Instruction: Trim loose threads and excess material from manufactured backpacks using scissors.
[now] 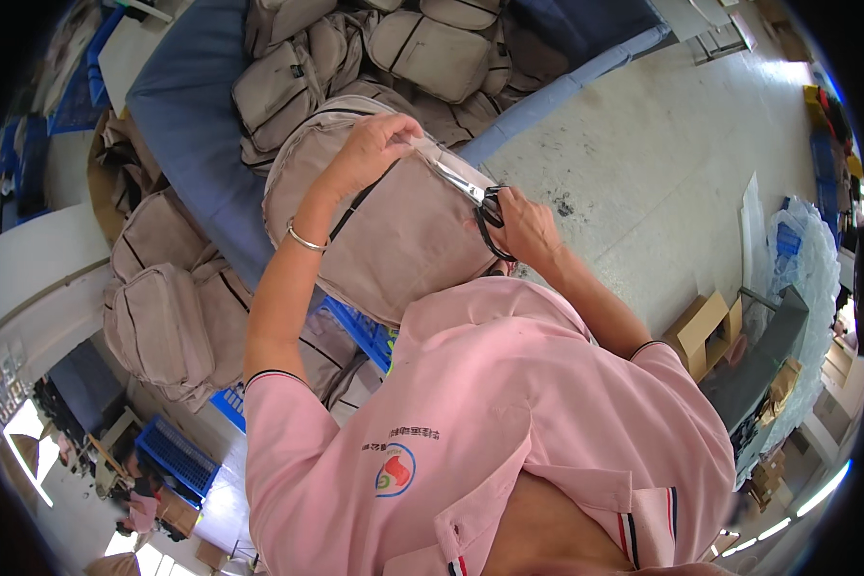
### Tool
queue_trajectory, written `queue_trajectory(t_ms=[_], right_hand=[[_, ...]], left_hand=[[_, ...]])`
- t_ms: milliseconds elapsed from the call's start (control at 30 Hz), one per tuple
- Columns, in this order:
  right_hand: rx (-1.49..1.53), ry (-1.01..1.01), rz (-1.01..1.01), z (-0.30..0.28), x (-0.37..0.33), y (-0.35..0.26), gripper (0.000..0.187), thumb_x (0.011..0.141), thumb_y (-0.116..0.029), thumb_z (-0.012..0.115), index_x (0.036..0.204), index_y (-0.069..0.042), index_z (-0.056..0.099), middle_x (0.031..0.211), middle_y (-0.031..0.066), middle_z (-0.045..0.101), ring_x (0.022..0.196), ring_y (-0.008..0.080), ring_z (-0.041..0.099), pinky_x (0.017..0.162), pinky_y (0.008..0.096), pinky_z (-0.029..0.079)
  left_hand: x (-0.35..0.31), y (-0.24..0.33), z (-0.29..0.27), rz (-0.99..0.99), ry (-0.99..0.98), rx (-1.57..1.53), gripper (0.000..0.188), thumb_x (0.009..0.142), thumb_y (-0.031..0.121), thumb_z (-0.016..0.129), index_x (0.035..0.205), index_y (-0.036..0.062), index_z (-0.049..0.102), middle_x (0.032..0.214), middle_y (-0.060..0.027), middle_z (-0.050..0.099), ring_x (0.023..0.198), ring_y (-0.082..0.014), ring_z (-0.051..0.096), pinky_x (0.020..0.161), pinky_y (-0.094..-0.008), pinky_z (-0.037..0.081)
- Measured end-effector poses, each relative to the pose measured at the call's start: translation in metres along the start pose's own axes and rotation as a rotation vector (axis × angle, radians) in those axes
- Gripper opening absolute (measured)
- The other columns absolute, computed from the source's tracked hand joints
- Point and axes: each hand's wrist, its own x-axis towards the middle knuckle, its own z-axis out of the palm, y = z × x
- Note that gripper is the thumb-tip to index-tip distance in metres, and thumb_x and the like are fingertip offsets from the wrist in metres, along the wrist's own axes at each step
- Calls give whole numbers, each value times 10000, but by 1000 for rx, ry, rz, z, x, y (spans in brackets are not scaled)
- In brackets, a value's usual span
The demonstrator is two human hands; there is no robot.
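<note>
A beige backpack (408, 230) with a black zip line lies in front of me, close against my body. My right hand (528, 228) is closed round the black handles of a pair of scissors (459, 182). Their silver blades point up and left across the backpack's upper right edge. Just beyond the blade tips, my left hand (379, 149) pinches at the bag's top edge. Whether it grips the fabric or a thread there is too small to make out.
A blue padded bin (187, 115) full of beige backpacks (432, 56) stands ahead. More backpacks (163, 322) are piled at the left, near blue plastic crates (178, 456). Grey floor (643, 144) stretches to the right, with an open cardboard box (703, 331) and a bubble-wrap bundle (811, 259).
</note>
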Motion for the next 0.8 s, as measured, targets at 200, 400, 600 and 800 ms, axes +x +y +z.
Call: queue_trajectory(t_ms=[200, 400, 600, 800], right_hand=[[60, 106, 7, -7, 5, -13, 541, 857, -482, 672, 1021, 16, 540, 1034, 197, 599, 867, 417, 643, 728, 495, 520], [20, 114, 4, 9, 6, -16, 590, 860, -536, 663, 974, 33, 552, 986, 202, 608, 850, 381, 667, 713, 466, 549], [32, 134, 35, 23, 5, -6, 526, 884, -488, 654, 953, 22, 547, 889, 179, 625, 748, 384, 670, 659, 445, 555], [103, 92, 39, 15, 5, -8, 417, 858, -344, 694, 1020, 4, 531, 996, 193, 610, 796, 418, 649, 701, 474, 537]], left_hand=[[4, 1, 10, 3, -3, -89, 196, 829, -5, 632, 1022, 19, 604, 891, -89, 633, 850, -202, 620, 804, -320, 506], [4, -2, 7, -51, -50, -148, 189, 849, 2, 625, 1036, 19, 604, 914, -71, 636, 879, -169, 617, 814, -299, 503], [0, 7, -1, -77, -64, -178, 190, 848, 33, 646, 1037, 30, 624, 941, -65, 647, 930, -170, 613, 857, -301, 488], [-5, 1, -33, 125, 88, 411, 225, 761, 169, 751, 951, 78, 672, 996, -54, 682, 1032, -251, 595, 954, -357, 424]])
